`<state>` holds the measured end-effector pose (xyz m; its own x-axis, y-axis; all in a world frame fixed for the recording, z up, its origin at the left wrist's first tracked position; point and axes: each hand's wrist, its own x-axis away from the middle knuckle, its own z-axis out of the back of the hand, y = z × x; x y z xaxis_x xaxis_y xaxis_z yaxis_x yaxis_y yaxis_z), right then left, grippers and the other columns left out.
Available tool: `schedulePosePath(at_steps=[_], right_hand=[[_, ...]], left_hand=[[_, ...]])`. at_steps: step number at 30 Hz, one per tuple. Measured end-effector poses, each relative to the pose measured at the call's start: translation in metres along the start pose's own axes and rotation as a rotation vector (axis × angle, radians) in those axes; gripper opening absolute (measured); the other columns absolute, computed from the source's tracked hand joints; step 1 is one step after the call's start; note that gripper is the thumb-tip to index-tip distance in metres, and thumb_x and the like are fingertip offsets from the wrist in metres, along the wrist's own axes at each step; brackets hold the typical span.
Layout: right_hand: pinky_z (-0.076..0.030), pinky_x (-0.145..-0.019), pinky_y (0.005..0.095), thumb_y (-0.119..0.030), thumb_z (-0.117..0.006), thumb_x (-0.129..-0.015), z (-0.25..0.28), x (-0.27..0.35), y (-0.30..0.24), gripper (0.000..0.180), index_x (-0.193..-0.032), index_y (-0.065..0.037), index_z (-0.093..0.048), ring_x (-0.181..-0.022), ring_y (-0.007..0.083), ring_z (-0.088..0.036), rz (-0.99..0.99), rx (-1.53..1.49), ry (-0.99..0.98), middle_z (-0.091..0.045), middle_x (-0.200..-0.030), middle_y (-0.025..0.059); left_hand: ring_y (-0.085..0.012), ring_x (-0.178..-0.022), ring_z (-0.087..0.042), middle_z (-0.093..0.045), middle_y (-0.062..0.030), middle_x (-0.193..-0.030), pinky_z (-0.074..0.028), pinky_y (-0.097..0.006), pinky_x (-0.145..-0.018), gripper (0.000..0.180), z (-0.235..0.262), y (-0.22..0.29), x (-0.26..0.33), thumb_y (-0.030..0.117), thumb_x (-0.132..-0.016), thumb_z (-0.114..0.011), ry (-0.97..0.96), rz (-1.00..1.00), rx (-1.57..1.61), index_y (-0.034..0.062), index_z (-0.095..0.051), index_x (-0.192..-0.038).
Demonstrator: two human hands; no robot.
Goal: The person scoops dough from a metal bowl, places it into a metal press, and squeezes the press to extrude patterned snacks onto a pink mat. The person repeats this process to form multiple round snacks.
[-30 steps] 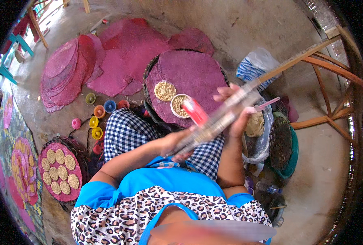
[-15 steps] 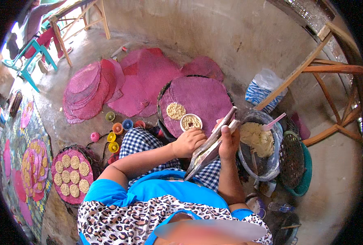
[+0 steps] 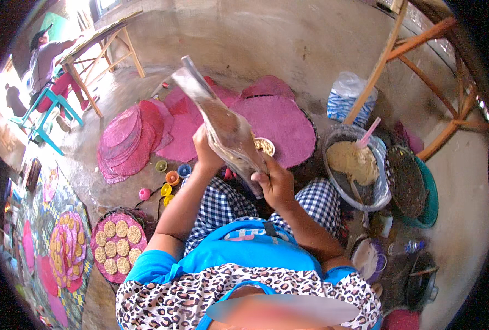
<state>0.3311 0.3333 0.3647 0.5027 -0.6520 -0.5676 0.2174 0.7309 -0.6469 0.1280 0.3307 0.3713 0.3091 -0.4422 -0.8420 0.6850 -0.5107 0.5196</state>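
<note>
Over my lap I hold a long wooden press (image 3: 230,126) of two flat, dough-smeared boards, tilted with its far end up to the left. My left hand (image 3: 207,151) is closed on its left side near the middle. My right hand (image 3: 277,186) grips the nearer right end, thumb over the wood. Just beyond it, a white ring (image 3: 272,151) with pale stringy dough in it rests on a round pink mat (image 3: 289,121). The press covers the left part of that mat.
On the right stands a tub (image 3: 328,165) of pale dough with a pink-handled tool (image 3: 369,132). Stringy rounds lie on a pink tray (image 3: 98,225) at left. Pink mats (image 3: 126,137) pile beyond it. A wooden frame (image 3: 377,71) stands far right; a person (image 3: 43,63) sits far left.
The press has swung up and left, its far end now pointing away. My left hand has left the white ring and taken hold of the press. My right hand has moved lower and nearer.
</note>
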Motion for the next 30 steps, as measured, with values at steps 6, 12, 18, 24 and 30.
schedulePosePath(at_steps=[6,12,18,24,30], right_hand=[[-0.045,-0.064,0.0437,-0.058,-0.055,-0.072,0.036,-0.034,0.006,0.06,-0.101,-0.005,-0.051,-0.076,0.036,-0.059,0.136,0.099,-0.06,-0.059,-0.086,0.0172],[-0.045,-0.064,0.0445,-0.058,-0.055,-0.072,0.05,-0.028,-0.014,0.058,-0.097,-0.006,-0.052,-0.077,0.0361,-0.058,0.169,0.038,-0.105,-0.059,-0.085,0.0165],[-0.046,-0.065,0.0443,-0.051,-0.05,-0.08,0.064,-0.024,0.006,0.048,-0.097,-0.006,-0.053,-0.078,0.0364,-0.059,0.149,-0.004,-0.111,-0.06,-0.08,0.0157],[-0.046,-0.064,0.0434,-0.045,-0.051,-0.083,0.046,-0.014,0.051,0.041,-0.094,-0.005,-0.054,-0.075,0.0376,-0.059,-0.063,-0.164,0.058,-0.06,-0.078,0.0152],[-0.035,-0.041,0.0232,-0.041,-0.045,-0.089,0.032,-0.012,0.082,0.038,-0.082,-0.004,-0.049,-0.044,0.0075,-0.039,-0.398,-0.69,0.257,-0.042,-0.055,-0.0014]], left_hand=[[-0.023,-0.095,-0.056,-0.06,-0.0108,-0.101,-0.042,-0.037,-0.083,0.047,0.04,0.033,-0.018,0.023,-0.06,-0.074,-0.642,0.262,0.051,0.0061,-0.059,-0.101],[-0.0234,-0.098,-0.055,-0.058,-0.0119,-0.105,-0.042,-0.037,-0.084,0.047,0.04,0.041,-0.023,0.022,-0.064,-0.073,-0.737,0.234,0.262,0.0059,-0.057,-0.105],[-0.0196,-0.098,-0.056,-0.057,-0.0132,-0.107,-0.046,-0.034,-0.077,0.048,-0.01,0.025,-0.009,0.02,-0.063,-0.074,-0.796,0.602,1.143,0.0015,-0.056,-0.104],[-0.0287,-0.075,-0.063,-0.063,-0.0149,-0.078,-0.049,-0.036,-0.066,0.041,-0.009,0.053,-0.043,0.026,-0.062,-0.073,-0.969,0.07,-0.235,0.0026,-0.059,-0.092],[-0.0336,-0.068,-0.059,-0.059,-0.015,-0.072,-0.047,-0.042,-0.059,0.029,-0.057,0.053,-0.05,0.029,-0.065,-0.066,-0.672,-0.049,-0.694,0.0055,-0.058,-0.079]])
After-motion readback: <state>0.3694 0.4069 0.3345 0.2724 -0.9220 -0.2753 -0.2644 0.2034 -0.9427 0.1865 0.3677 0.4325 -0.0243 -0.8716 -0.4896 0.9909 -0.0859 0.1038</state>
